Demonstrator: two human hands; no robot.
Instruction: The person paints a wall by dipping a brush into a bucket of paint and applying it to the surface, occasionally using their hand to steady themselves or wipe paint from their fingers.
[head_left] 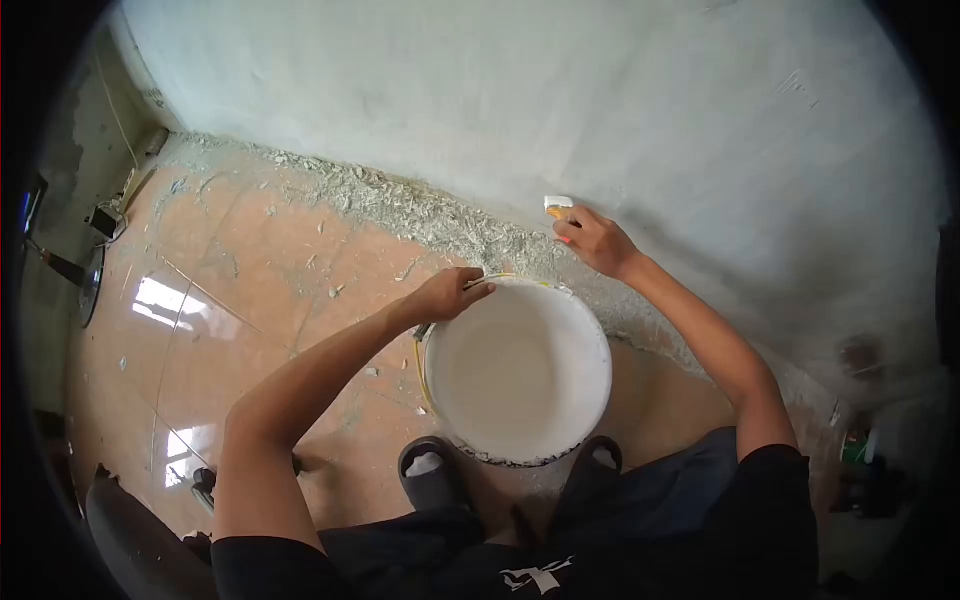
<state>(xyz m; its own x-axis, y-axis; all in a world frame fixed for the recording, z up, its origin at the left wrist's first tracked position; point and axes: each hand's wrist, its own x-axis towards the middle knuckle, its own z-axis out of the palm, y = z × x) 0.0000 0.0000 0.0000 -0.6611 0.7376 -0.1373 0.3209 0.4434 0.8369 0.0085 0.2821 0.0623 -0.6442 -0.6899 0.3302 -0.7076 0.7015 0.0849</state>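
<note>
White round plastic bucket [520,375] opens upward; left hand [450,293] grips its rim, right hand [592,240] grips an orange-handled white scraper [558,207] pointing upper-left.

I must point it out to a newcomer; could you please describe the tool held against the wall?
Find the pale grey plastered wall, then the round white bucket at its foot. Above it, the right hand holds a small white-tipped orange tool, the only coloured thing against the grey.
</note>
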